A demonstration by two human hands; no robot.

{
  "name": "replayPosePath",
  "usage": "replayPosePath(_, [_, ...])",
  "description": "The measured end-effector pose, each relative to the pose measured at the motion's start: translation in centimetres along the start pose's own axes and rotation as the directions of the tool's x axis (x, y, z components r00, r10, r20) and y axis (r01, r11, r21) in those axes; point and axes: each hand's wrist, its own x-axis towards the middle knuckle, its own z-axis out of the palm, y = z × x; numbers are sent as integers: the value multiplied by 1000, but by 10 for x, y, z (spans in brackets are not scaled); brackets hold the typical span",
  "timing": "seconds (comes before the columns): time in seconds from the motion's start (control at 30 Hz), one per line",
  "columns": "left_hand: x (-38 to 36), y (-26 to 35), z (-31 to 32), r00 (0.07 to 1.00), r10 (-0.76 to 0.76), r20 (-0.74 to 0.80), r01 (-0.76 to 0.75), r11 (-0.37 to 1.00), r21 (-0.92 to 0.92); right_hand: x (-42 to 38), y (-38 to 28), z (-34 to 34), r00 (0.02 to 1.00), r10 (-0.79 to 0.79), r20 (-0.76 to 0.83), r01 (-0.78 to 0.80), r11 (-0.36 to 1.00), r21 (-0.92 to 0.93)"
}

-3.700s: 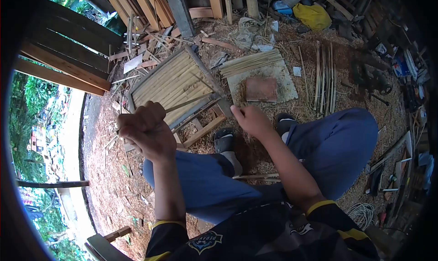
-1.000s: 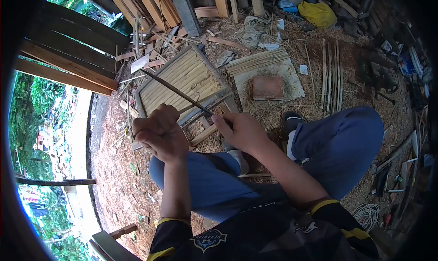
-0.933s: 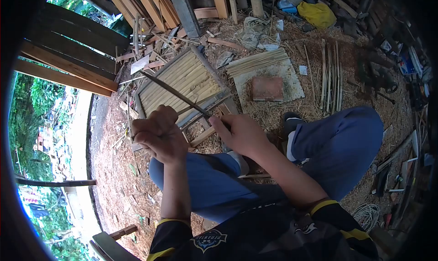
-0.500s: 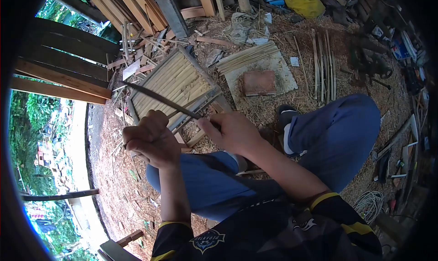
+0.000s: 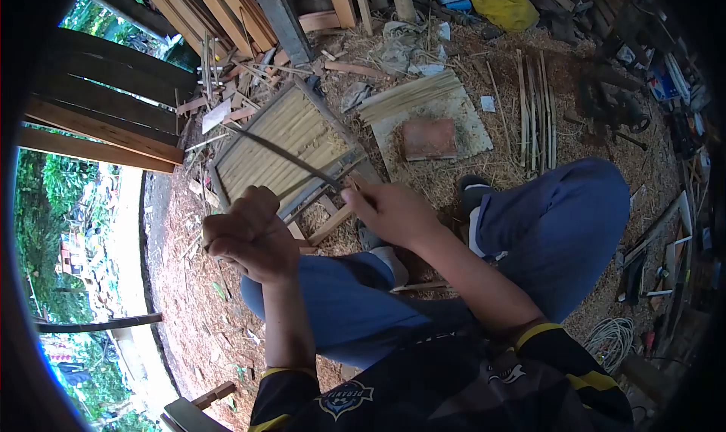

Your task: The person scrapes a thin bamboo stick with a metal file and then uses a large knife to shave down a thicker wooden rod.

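A long dark blade [image 5: 283, 154] extends up and left from my right hand [image 5: 397, 213], whose fingers are closed round its handle end. My left hand [image 5: 253, 232] is a fist left of it, with the end of a thin strip showing at its outer side. Beyond both hands lies a wooden frame [image 5: 283, 141] filled with pale slats, and the blade passes over it. To its right, thin strips [image 5: 416, 96] rest on a pale board [image 5: 476, 130] with a reddish block [image 5: 429, 138].
Long thin sticks [image 5: 535, 111] lie on the shaving-covered ground at the right. Planks [image 5: 227, 12] lean at the back left near a yellow bag [image 5: 505, 9]. A coiled cable [image 5: 611, 343] is at the lower right. My bent legs [image 5: 560, 213] are below.
My right hand has moved slightly right, and the blade has shifted right with it. My left hand has barely moved and stays closed.
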Motion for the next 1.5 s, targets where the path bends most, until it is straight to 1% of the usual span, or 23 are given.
replayPosePath(0.03, [0, 2, 1, 1000, -16, -6, 16, 1000, -21, -6, -8, -1, 1000, -16, 8, 16, 1000, -11])
replayPosePath(0.07, [2, 2, 2, 1000, -21, -8, 21, 999, -44, -6, -10, -4, 999, 15, 44, -14, 1000, -22])
replayPosePath(0.13, [3, 3, 4, 1000, -24, -14, 23, 999, -32, -2, -15, -7, 992, 66, 112, -62, 997, -38])
replayPosePath(0.23, [3, 4, 2, 1000, -14, -13, 13, 1000, -26, 6, 5, -3, 999, 36, 23, -35, 999, -40])
replayPosePath(0.33, [0, 3, 5, 1000, -21, 2, 21, 1000, -3, -3, 3, 2, 996, -72, -45, 69, 996, -61])
replayPosePath(0.43, [3, 5, 2, 1000, -12, 21, 12, 1000, 0, 10, 21, 4, 996, 91, -1, -90, 990, -104])
replayPosePath(0.47, [4, 4, 2, 1000, -10, 28, 10, 1000, -12, 9, 26, 2, 995, 93, 20, -90, 989, -122])
replayPosePath(0.53, [7, 2, 3, 999, 6, 39, -5, 1000, -11, 4, 17, -12, 993, 105, 61, -94, 983, -161])
replayPosePath(0.63, [2, 2, 4, 999, -17, 30, 18, 1000, -18, -1, 9, -3, 999, 3, 41, -2, 1000, -21])
replayPosePath(0.73, [7, 1, -7, 1000, -11, 14, 12, 999, -38, 12, 41, 11, 996, 83, -38, -85, 995, -57])
replayPosePath(0.83, [10, -1, -6, 1000, 10, 27, -9, 999, -40, 15, 55, -2, 969, 240, 57, -230, 962, -146])
replayPosePath(0.93, [7, -2, -7, 1000, -7, 28, 8, 999, -48, 10, 49, 5, 991, 137, 8, -136, 989, -55])
replayPosePath(1.03, [15, 1, -6, 1000, -27, -1, 27, 999, -34, 23, 72, 13, 981, 190, -30, -192, 974, -120])
replayPosePath(1.07, [15, 3, -4, 999, -41, -18, 40, 999, -26, 22, 78, 10, 974, 227, -16, -227, 962, -149])
replayPosePath(1.13, [16, 3, -1, 1000, -28, -2, 28, 999, -17, 25, 80, 0, 953, 301, -6, -296, 932, -207])
replayPosePath(1.23, [13, 4, 2, 999, -37, -10, 37, 999, 2, 16, 75, 3, 970, 242, 19, -239, 966, -102])
replayPosePath(1.33, [15, 3, 0, 999, -31, -19, 31, 1000, -1, 29, 91, 14, 955, 289, -66, -296, 945, -141])
replayPosePath(1.37, [16, 3, 0, 999, -31, -19, 31, 1000, -7, 28, 96, 14, 958, 285, -35, -287, 944, -163])
replayPosePath(1.43, [19, 2, 0, 1000, -13, 0, 13, 1000, 4, 24, 74, 1, 960, 280, 24, -269, 941, -207])
replayPosePath(1.5, [13, 2, -1, 1000, -23, -22, 23, 1000, 20, 17, 73, 10, 978, 209, -1, -208, 970, -123])
